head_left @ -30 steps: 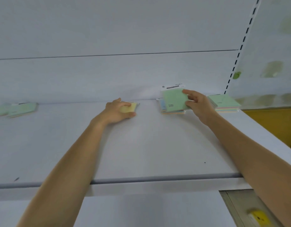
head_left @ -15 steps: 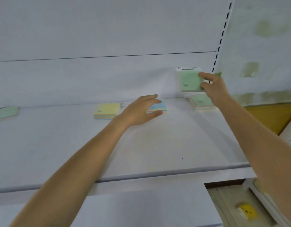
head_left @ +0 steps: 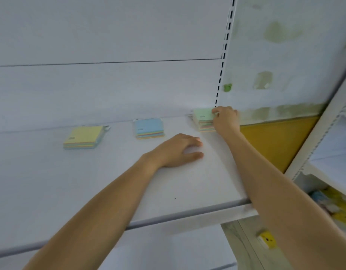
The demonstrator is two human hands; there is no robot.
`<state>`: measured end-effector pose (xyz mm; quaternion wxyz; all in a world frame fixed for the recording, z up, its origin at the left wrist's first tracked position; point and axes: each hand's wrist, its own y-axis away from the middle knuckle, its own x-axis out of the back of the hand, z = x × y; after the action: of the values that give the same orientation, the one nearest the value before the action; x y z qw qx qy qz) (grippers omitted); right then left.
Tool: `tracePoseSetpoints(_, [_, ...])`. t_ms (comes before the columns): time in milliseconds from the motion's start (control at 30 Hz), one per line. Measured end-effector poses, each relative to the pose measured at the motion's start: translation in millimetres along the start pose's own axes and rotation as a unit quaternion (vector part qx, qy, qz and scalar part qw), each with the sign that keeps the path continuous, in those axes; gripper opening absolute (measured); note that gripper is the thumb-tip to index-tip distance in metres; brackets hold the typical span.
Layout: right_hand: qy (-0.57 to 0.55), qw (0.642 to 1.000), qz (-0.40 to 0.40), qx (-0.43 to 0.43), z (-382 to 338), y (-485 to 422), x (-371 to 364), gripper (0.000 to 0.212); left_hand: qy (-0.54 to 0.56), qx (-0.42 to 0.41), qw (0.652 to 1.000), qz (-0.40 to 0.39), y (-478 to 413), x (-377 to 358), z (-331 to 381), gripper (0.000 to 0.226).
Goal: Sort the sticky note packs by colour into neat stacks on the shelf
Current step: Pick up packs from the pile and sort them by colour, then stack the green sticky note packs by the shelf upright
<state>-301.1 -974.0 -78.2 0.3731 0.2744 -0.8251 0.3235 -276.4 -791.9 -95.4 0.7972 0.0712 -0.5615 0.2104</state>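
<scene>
Stained white wall (head_left: 275, 55) above a yellow panel (head_left: 275, 141).

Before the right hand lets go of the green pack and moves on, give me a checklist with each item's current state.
1. Green pack lies on the green-topped stack: ok.
2. Its edges square with the packs beneath: cannot tell, the right hand covers that side.
3. Right hand released: not ok, fingers are on the pack.
4. Left hand empty, resting on the shelf: ok.
5. Blue-topped stack and yellow-topped stack stand apart from each other: ok.
</scene>
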Motion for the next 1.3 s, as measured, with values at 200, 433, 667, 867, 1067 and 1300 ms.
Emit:
tracePoseSetpoints(200, [0.006,0.990,-0.033,0.136,-13.5,11.0,0.6,0.036,0.006,0.023,1.000,0.018,3.7,-1.2,-3.9,0.042])
tracePoseSetpoints(433, [0.029,0.987,-0.068,0.140,-11.6,17.4,-8.1,0.037,-0.009,0.031,0.999,0.022,11.9,2.1,-4.8,0.043])
tracePoseSetpoints(667, [0.019,0.971,-0.051,0.233,-49.4,38.9,-5.0,0.046,-0.082,0.030,0.995,0.051,40.5,31.1,-7.3,0.043])
tracePoseSetpoints(867, [0.062,0.934,-0.116,0.331,-146.6,93.8,-31.3,0.050,-0.146,0.103,0.982,0.064,157.8,73.0,-61.9,0.041])
tracePoseSetpoints(1067, [0.001,0.902,-0.176,0.393,-275.3,197.1,-82.6,0.047,-0.191,0.246,0.946,0.095,324.0,136.9,-144.9,0.043])
tracePoseSetpoints(1300, [-0.022,0.850,-0.250,0.463,-399.9,289.8,-127.9,0.045,-0.173,0.396,0.879,0.202,485.7,205.3,-234.1,0.038])
